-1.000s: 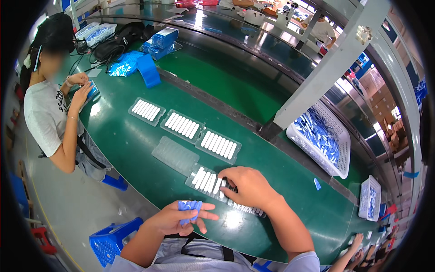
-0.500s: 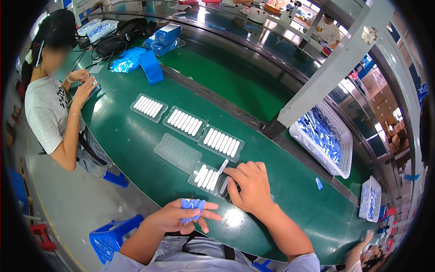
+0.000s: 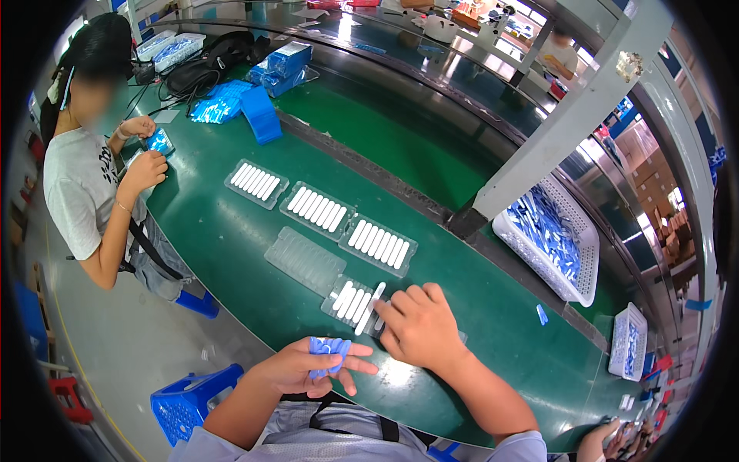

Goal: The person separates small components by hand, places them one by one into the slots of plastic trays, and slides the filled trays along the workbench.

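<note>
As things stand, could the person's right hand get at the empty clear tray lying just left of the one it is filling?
Probably yes. The right hand rests on the part-filled tray, and the empty clear tray lies right beside it on the green belt, with nothing between them. The left hand holds blue pieces lower down, out of the way.

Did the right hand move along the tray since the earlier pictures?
Yes. The right hand shifted slightly toward the person, away from the filled part of the partly filled tray.

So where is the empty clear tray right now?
In the head view the empty clear tray lies on the green table, left of centre, just up-left of the partly filled tray under the right hand and below the three full trays.
</note>
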The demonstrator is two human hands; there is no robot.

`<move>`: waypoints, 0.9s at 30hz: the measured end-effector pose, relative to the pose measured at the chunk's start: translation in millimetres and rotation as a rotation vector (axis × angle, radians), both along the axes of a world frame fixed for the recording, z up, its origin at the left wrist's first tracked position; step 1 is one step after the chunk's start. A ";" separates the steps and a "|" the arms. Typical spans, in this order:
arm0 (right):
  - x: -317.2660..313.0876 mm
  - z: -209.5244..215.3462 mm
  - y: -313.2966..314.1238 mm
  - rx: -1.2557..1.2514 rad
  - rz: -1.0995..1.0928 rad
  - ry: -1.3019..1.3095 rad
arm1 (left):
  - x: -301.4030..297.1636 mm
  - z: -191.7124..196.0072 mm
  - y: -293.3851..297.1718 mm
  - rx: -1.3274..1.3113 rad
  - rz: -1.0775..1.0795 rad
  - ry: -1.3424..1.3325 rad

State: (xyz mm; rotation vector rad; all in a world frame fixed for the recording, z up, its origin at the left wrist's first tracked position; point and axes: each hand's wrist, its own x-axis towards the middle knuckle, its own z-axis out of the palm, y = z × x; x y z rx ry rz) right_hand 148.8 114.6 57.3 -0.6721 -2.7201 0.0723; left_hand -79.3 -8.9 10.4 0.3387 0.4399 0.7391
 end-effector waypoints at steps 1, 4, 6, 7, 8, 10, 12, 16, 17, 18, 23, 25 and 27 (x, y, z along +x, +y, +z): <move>-0.4 -1.7 2.0 0.032 -0.065 0.008 | 0.7 1.9 -0.1 0.001 0.000 0.001; 2.9 -0.8 4.1 0.018 -0.083 0.007 | 3.7 6.6 -1.6 -0.026 0.045 0.012; 5.2 0.6 4.0 -0.023 0.001 0.041 | 6.1 5.6 -5.8 0.039 0.040 0.171; 7.4 0.8 3.9 -0.067 0.083 0.071 | 9.3 12.1 -5.8 0.040 0.040 0.170; 8.8 1.1 2.4 -0.066 0.083 0.070 | 13.1 24.4 -6.6 0.078 0.042 0.309; 8.1 3.5 -3.0 -0.111 0.151 0.055 | 12.1 30.7 -4.3 0.117 0.041 0.440; 7.4 8.3 -5.2 -0.121 0.174 0.065 | 6.3 30.5 -2.1 0.144 0.105 0.345; 6.3 13.4 -13.0 -0.251 0.053 -0.012 | -3.0 15.2 -2.7 0.133 0.142 0.051; 6.0 12.5 -14.2 -0.259 -0.031 0.013 | -4.4 13.3 -2.9 0.132 0.138 0.054; 5.7 13.2 -15.1 -0.262 -0.032 0.016 | -4.9 12.6 -4.5 0.123 0.118 -0.048; 7.3 10.9 -15.5 -0.321 -0.004 0.014 | 0.5 7.8 -7.6 0.086 0.100 -0.227; 5.0 15.2 -16.8 -0.287 -0.041 0.111 | 0.4 7.3 -8.7 0.073 0.090 -0.262; 2.1 25.8 -23.3 -0.252 -0.083 0.202 | 4.8 3.0 -10.8 0.065 0.089 -0.252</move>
